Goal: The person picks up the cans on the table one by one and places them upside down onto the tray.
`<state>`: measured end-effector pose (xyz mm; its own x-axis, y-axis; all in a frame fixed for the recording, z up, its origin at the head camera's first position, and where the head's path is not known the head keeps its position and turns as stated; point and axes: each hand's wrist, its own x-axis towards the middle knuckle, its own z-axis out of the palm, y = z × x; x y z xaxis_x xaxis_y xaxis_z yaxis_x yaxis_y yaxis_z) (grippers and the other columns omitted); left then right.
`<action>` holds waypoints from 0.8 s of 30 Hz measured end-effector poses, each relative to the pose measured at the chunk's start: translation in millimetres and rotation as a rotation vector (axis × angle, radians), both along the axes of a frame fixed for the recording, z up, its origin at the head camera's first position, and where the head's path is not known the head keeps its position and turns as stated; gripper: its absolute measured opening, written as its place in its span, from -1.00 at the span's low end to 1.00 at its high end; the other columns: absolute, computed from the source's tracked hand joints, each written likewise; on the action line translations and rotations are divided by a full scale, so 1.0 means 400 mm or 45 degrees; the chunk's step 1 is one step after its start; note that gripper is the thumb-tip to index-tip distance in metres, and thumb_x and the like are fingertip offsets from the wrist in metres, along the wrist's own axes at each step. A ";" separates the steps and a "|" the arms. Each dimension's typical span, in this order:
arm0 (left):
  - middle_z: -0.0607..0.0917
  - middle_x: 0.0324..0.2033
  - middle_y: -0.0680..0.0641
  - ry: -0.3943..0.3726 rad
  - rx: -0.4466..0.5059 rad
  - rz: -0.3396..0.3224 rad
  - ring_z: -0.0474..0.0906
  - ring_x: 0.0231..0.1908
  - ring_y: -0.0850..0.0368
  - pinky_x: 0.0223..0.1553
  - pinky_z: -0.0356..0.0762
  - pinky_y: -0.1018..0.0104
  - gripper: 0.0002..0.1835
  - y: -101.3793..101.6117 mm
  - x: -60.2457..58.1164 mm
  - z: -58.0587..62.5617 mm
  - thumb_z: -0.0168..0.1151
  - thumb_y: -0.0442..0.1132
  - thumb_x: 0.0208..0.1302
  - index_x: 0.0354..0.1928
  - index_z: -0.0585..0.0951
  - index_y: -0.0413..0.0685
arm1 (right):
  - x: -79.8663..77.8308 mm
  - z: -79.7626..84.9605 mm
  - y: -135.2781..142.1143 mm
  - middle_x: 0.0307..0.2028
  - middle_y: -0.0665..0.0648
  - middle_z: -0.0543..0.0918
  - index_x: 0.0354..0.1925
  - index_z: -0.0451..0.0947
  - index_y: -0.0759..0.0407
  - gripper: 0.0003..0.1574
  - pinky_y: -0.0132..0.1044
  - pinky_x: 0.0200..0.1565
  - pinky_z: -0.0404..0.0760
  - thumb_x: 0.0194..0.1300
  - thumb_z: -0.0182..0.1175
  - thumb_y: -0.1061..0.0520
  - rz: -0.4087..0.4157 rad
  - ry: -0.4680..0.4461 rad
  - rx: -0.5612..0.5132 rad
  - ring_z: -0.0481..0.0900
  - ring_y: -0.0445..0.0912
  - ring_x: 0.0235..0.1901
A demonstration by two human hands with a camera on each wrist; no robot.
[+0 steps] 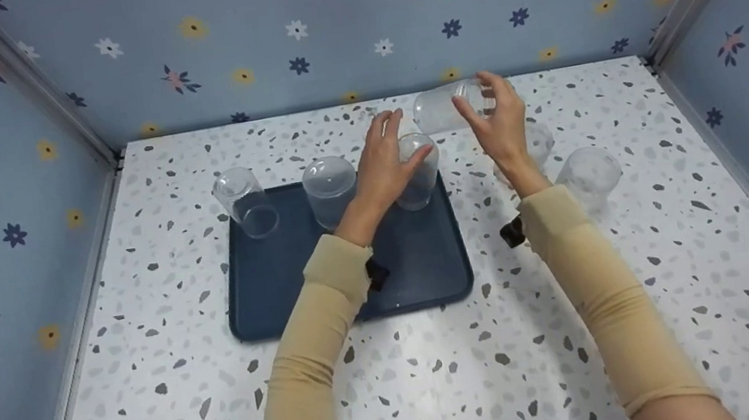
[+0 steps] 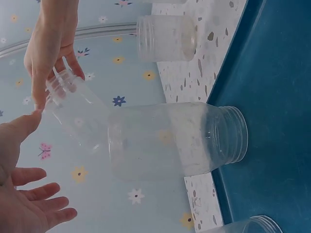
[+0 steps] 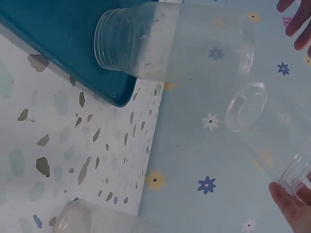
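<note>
My right hand [image 1: 503, 124] holds a clear jar [image 1: 438, 110] by its threaded neck, with the jar lying nearly sideways in the air and its base pointing left. The left hand [image 1: 382, 167] is spread, holding nothing, beside a second clear jar [image 1: 425, 182]. That jar stands mouth down on the dark blue tray [image 1: 279, 279], its threaded rim [image 2: 235, 135] against the tray near the back right corner. Along the tray's back edge are a middle jar [image 1: 329, 191] and a left jar [image 1: 245, 202]. In the right wrist view, the held jar's base [image 3: 247, 107] overlaps the standing jar.
Right of the tray, two more clear jars stand on the speckled table: one jar [image 1: 593, 172] farther right, another jar [image 1: 541, 140] partly behind my right wrist. Flowered panels [image 1: 343, 25] enclose the table at the back and both sides.
</note>
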<state>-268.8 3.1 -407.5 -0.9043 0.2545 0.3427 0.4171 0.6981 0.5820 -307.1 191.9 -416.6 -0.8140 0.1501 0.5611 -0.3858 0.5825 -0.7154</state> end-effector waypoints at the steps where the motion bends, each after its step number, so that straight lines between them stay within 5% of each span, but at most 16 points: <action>1: 0.26 0.17 -0.18 0.019 0.037 0.003 0.17 0.18 0.04 0.12 0.19 0.30 -0.29 -0.001 0.002 -0.001 0.13 0.05 0.16 0.24 0.23 -0.23 | 0.005 0.002 0.000 -0.09 0.18 0.50 0.04 0.41 0.27 -0.36 -0.16 -0.21 0.52 0.08 0.24 -0.07 0.008 0.008 -0.028 0.47 -0.03 -0.14; 6: 0.31 0.12 -0.15 0.123 0.197 0.015 0.25 0.13 0.10 0.10 0.21 0.39 -0.38 -0.006 0.010 -0.006 0.14 -0.02 0.18 0.20 0.29 -0.22 | 0.030 0.006 -0.006 -0.11 0.20 0.52 0.03 0.43 0.28 -0.42 -0.13 -0.24 0.54 0.08 0.27 0.03 0.068 0.096 -0.129 0.50 -0.01 -0.16; 13: 0.33 0.11 -0.15 0.196 0.341 0.005 0.23 0.14 0.11 0.13 0.16 0.38 -0.41 -0.013 0.020 -0.013 0.12 -0.04 0.21 0.19 0.31 -0.22 | 0.132 0.070 -0.046 -0.12 0.30 0.51 0.03 0.40 0.41 -0.50 -0.18 -0.23 0.54 0.12 0.20 0.24 0.134 0.089 -0.191 0.50 0.11 -0.16; 19: 0.31 0.15 -0.19 0.212 0.498 -0.079 0.16 0.20 0.11 0.17 0.10 0.32 -0.43 -0.022 0.029 -0.030 0.07 -0.06 0.25 0.21 0.29 -0.24 | 0.161 0.067 -0.046 -0.14 0.39 0.50 0.03 0.38 0.46 -0.55 -0.42 -0.29 0.50 0.15 0.13 0.32 0.245 0.120 -0.242 0.51 0.15 -0.19; 24: 0.30 0.17 -0.20 0.208 0.636 -0.172 0.15 0.21 0.12 0.12 0.19 0.32 -0.45 -0.025 0.040 -0.046 0.09 -0.18 0.24 0.22 0.27 -0.27 | 0.177 0.059 -0.048 -0.17 0.43 0.49 0.00 0.38 0.50 -0.59 -0.40 -0.24 0.47 0.16 0.10 0.36 0.302 0.105 -0.300 0.51 0.14 -0.24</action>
<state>-252.8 -7.0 -425.8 -0.7994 0.1351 0.5855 0.5971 0.2869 0.7491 -236.4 172.7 -392.9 -0.7950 0.0953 0.5991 -0.5531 0.2918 -0.7803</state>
